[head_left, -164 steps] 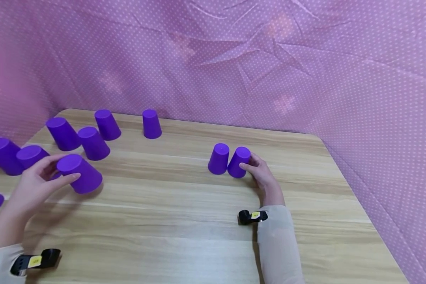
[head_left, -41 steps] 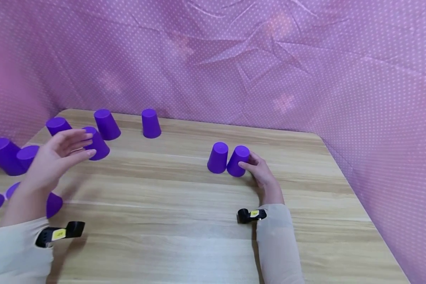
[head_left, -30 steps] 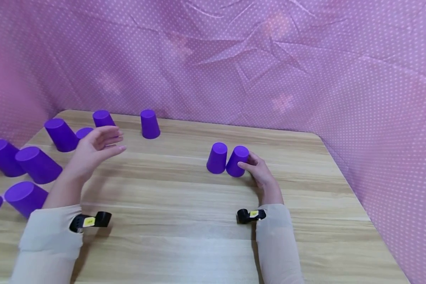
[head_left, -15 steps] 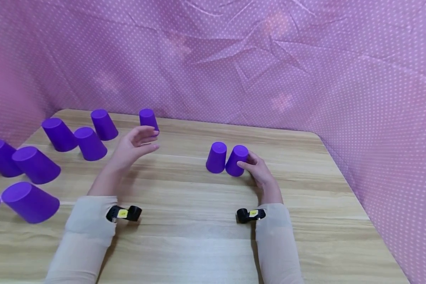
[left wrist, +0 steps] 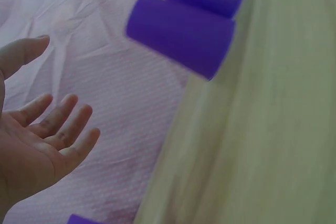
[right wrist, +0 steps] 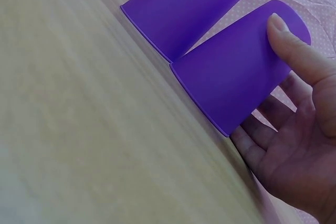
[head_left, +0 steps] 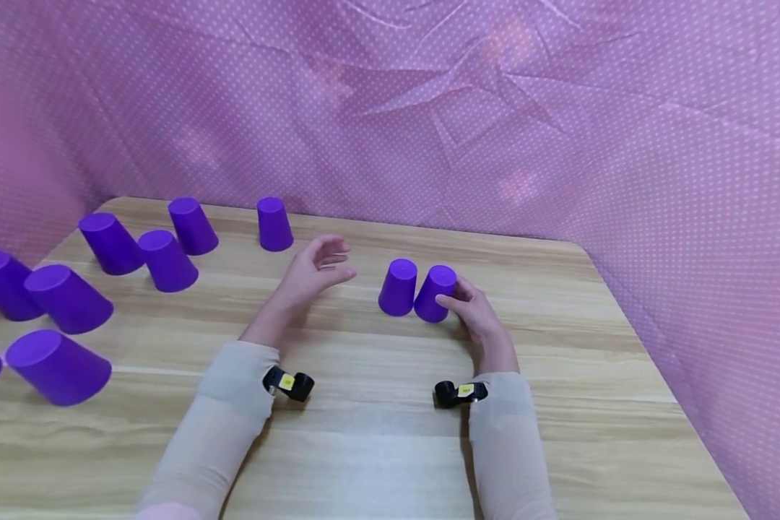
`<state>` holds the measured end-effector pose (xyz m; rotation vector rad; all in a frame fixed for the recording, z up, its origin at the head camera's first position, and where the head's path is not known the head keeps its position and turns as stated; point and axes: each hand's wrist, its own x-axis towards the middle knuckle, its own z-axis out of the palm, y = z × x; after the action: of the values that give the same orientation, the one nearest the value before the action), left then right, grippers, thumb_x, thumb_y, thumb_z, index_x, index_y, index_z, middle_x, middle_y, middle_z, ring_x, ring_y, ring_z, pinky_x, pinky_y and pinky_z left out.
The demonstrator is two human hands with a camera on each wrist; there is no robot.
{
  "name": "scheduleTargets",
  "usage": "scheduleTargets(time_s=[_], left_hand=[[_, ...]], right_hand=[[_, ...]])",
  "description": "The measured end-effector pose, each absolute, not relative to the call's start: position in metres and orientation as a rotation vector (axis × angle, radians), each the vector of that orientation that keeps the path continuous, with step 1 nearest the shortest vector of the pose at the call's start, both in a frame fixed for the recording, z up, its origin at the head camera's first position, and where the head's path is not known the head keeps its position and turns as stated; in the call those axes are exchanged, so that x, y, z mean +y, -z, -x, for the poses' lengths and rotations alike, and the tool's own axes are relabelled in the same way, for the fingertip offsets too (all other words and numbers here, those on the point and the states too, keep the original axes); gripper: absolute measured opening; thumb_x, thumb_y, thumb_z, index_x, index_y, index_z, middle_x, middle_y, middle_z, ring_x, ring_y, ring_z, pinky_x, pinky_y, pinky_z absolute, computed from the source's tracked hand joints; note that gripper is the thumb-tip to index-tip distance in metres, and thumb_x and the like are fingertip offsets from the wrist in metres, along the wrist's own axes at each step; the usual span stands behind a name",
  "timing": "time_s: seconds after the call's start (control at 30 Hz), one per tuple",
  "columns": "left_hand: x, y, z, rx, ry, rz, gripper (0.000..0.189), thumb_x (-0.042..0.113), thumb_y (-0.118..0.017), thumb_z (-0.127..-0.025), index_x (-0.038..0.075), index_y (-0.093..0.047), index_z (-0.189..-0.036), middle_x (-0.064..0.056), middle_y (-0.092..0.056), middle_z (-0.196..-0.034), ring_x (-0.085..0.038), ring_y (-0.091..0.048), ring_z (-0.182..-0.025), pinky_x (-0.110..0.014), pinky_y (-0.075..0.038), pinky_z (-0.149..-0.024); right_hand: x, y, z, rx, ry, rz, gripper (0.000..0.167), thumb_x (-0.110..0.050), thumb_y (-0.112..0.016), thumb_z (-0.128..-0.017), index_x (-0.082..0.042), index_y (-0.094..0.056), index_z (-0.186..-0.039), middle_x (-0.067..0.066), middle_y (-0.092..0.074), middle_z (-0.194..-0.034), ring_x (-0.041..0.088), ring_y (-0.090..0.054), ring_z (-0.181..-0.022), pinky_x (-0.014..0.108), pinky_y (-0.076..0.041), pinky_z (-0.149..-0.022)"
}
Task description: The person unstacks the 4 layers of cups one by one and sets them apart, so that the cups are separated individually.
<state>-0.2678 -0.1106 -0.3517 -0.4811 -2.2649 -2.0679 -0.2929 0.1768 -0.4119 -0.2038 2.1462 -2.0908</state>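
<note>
Two purple cups stand upside down side by side, right of the table's middle. My right hand (head_left: 477,314) holds the right-hand cup (head_left: 436,294), thumb on its near side and fingers behind; the right wrist view shows the thumb pressed on this cup (right wrist: 236,69). Its rim is down at the wood. The left-hand cup (head_left: 398,287) stands at its side, their rims close together. My left hand (head_left: 312,269) is above the table to the left of this pair, holding nothing. In the left wrist view its fingers (left wrist: 62,124) are spread and relaxed, apart from the cups.
Several more upside-down purple cups, such as a near one (head_left: 58,367), stand spread over the table's left side. A lone cup (head_left: 274,224) stands at the back, left of my left hand. Pink dotted cloth (head_left: 390,130) hangs behind and around the wooden table (head_left: 364,462).
My left hand let go of a cup at the left, then travelled right across the table to near the pair. My right hand has kept its hold on its cup.
</note>
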Motion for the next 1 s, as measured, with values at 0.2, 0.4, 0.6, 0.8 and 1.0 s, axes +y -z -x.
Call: scheduleTargets(time_s=[0.2,0.4,0.6,0.8,1.0], left_hand=[[-0.084,0.360,0.276,-2.264,2.085,0.491,0.057,0.002,-0.066,-0.073,-0.001,-0.039,-0.122,-0.017,-0.046,-0.118,-0.031,-0.043,-0.108,-0.038,-0.037,-0.090],[-0.070,0.368,0.284,-2.353,2.045,0.492,0.059,0.007,-0.068,-0.072,0.001,-0.039,-0.123,-0.015,-0.044,-0.120,-0.030,-0.041,-0.110,-0.042,-0.033,-0.092],[-0.060,0.377,0.291,-2.419,2.048,0.479,0.062,0.007,-0.070,-0.071,0.002,-0.039,-0.124,-0.018,-0.041,-0.123,-0.029,-0.040,-0.111,-0.040,-0.034,-0.092],[-0.047,0.383,0.296,-2.446,2.035,0.512,0.062,0.004,-0.071,-0.068,0.000,-0.040,-0.122,-0.016,-0.046,-0.118,-0.028,-0.044,-0.107,-0.039,-0.036,-0.090],[-0.039,0.386,0.295,-2.498,1.991,0.463,0.058,0.006,-0.070,-0.070,0.004,-0.043,-0.121,-0.013,-0.050,-0.114,-0.026,-0.045,-0.105,-0.037,-0.037,-0.089]], right_hand=[[0.177,0.412,0.293,2.135,2.086,0.214,0.056,-0.003,-0.062,-0.078,-0.002,-0.038,-0.128,0.019,-0.045,-0.121,0.024,-0.040,-0.111,0.032,-0.027,-0.097],[0.177,0.412,0.292,2.156,2.079,0.188,0.055,-0.005,-0.062,-0.078,-0.005,-0.040,-0.128,0.017,-0.046,-0.120,0.022,-0.041,-0.111,0.029,-0.027,-0.097],[0.178,0.411,0.292,2.148,2.081,0.212,0.054,-0.003,-0.061,-0.078,-0.002,-0.039,-0.128,0.019,-0.045,-0.120,0.023,-0.041,-0.111,0.030,-0.028,-0.097],[0.177,0.409,0.292,2.147,2.079,0.220,0.054,-0.002,-0.061,-0.078,-0.002,-0.039,-0.128,0.019,-0.045,-0.120,0.023,-0.041,-0.110,0.030,-0.028,-0.096],[0.178,0.410,0.292,2.142,2.088,0.216,0.055,-0.001,-0.061,-0.078,-0.002,-0.039,-0.128,0.020,-0.045,-0.120,0.024,-0.041,-0.110,0.030,-0.028,-0.096]])
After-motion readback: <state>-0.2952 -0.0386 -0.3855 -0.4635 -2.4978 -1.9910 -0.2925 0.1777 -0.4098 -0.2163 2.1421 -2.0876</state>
